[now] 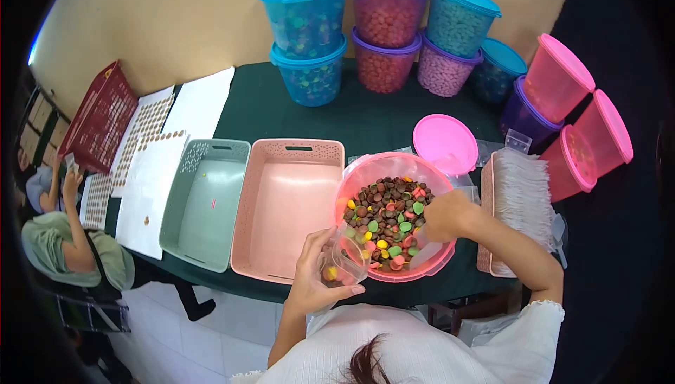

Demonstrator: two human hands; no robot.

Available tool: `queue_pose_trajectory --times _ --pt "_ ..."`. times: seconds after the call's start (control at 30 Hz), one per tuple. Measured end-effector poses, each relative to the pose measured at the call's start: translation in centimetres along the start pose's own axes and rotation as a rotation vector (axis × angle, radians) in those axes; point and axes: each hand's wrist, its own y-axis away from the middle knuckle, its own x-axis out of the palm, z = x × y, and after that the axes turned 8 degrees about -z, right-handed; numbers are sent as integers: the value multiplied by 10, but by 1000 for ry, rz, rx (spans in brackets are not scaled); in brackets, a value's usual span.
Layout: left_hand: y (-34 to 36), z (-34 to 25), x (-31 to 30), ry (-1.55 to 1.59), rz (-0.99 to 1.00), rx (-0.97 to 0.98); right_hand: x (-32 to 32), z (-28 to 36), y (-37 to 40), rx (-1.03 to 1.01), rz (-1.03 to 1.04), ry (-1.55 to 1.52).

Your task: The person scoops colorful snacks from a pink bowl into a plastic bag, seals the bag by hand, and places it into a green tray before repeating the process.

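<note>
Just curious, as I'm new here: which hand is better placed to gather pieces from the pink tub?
Probably the right hand: it reaches over the pink tub, close to the coloured pieces, while the left hand is occupied holding a clear container.

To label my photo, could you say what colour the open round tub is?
Open round tub: pink, head view.

Interior, cloth-covered bench [246, 103].
Beige wall [183, 4] beyond the fingers [311, 251]; dark green cloth on bench beneath them; pale tiled floor [204, 335] below, to their left; thin bluish light strip [33, 50] far left; dark expanse [612, 243], material unclear, to their right.
</note>
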Motion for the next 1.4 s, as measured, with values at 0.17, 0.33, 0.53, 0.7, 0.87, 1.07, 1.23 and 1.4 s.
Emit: queue_pose_trajectory --times 0.17,0.33,0.53,0.7,0.87,1.07,1.23,1.4 --pt "10 -14 12 3 -134 -123 30 -2 -30 -217 -222 -159" --pt "18 -22 23 -140 -179 -67 49 1 -52 -568 -701 -200" --pt "24 -30 34 -240 -264 -47 33 -24 -52 -591 -689 -408" --pt "21 -35 45 -348 -391 -34 -7 -50 -25 -468 -692 -343" --pt "11 -41 52 -435 -423 -45 -36 -50 0 -462 -772 -398" --pt "1 -42 61 -507 -330 54 -33 -20 9 -551 -1000 -19" --pt "0 -38 59 -444 -312 53 -30 -34 6 -528 -1051 -84" --pt "-3 -42 56 -545 -272 102 -29 -35 13 -495 -929 -152"
